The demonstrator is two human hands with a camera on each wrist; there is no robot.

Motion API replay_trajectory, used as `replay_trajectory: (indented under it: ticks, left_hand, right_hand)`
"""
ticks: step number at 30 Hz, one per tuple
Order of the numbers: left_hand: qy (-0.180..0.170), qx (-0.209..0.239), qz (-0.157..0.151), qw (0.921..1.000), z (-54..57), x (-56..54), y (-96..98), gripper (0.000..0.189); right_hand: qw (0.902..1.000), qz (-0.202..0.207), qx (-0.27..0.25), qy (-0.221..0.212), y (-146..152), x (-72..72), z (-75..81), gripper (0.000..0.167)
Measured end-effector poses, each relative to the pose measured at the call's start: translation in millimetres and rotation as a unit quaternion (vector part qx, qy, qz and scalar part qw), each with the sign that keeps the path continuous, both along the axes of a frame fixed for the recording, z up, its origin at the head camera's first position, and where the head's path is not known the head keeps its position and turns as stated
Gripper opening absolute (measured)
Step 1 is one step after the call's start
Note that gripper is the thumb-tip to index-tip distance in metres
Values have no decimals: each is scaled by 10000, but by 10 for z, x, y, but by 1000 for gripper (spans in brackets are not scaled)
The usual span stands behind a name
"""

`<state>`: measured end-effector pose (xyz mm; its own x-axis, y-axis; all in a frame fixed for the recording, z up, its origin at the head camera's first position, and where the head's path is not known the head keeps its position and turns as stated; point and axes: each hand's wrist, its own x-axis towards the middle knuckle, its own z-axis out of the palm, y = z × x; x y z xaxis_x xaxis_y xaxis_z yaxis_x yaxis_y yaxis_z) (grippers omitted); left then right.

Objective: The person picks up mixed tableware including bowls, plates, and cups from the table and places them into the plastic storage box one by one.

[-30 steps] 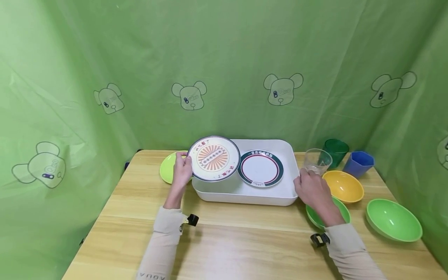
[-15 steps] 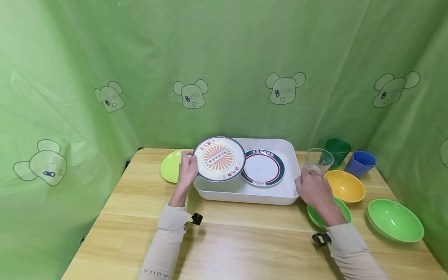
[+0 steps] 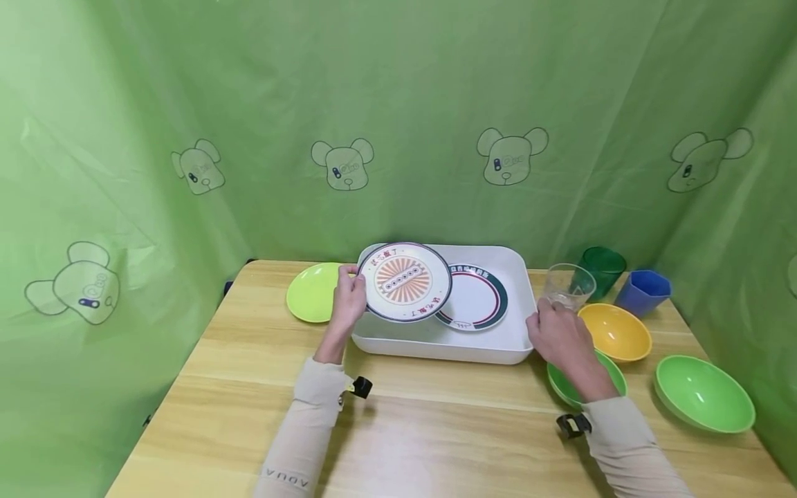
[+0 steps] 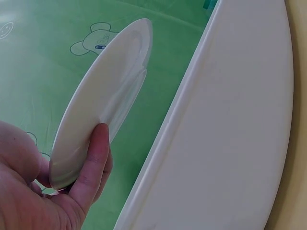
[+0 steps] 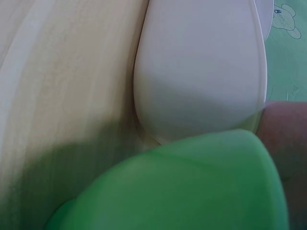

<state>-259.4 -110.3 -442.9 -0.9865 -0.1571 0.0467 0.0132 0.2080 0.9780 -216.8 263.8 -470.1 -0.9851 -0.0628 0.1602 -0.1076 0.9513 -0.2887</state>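
My left hand (image 3: 349, 301) pinches the left rim of a white plate with an orange sunburst (image 3: 405, 283), thumb on its printed face. This plate is held tilted over the left part of a white tray (image 3: 429, 349); its pale underside shows in the left wrist view. Inside the tray lies a second plate with a dark green rim (image 3: 495, 297), partly covered by the first in the head view. At the tray's right end, my right hand (image 3: 563, 339) grips the rim with curled fingers. Below that forearm sits a green bowl (image 3: 563, 387), large in the right wrist view.
Left of the tray lies a lime-green plate (image 3: 308, 294). Close behind my right hand stand a clear glass (image 3: 573, 280), a dark green cup (image 3: 604, 266) and a blue cup (image 3: 644, 290). A yellow bowl (image 3: 616, 332) and another green bowl (image 3: 703, 394) are farther right.
My left hand has carried the sunburst plate to the right, so it now covers more of the green-rimmed plate. My right hand has stayed at the tray's right rim.
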Motion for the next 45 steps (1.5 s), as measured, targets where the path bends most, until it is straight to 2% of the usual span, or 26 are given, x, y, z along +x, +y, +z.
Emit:
replay_trajectory:
  ticks: [6, 15, 19, 22, 24, 31, 38, 45]
  left_hand:
    - [55, -69, -46, 10000, 5, -21, 94, 24]
    - [133, -110, -202, 9996, 2, -43, 229, 24]
    - [142, -186, -299, 9993, 7, -38, 284, 23]
    - [133, -204, -338, 9991, 7, -36, 321, 22]
    - [137, -190, -355, 9991, 7, -36, 345, 21]
    - [147, -48, -546, 9984, 13, -27, 434, 20]
    - [194, -156, -628, 9977, 4, -13, 529, 20]
    - [173, -190, -717, 9971, -25, -2, 629, 20]
  right_hand:
    - [10000, 35, -10, 56, 22, -13, -11, 22]
    - [9997, -79, -178, -164, 27, 7, 27, 26]
    - [9992, -240, -313, 110, 5, 20, 86, 38]
    - [9979, -318, -414, 389, -33, 16, 138, 40]
    - [9968, -323, -514, 518, -73, 7, 177, 35]
    - [9925, -217, -1003, 666, -259, -64, 335, 43]
    - [9869, 24, -1555, 421, -438, -184, 460, 49]
    - [9818, 237, -1884, 56, -549, -268, 509, 51]
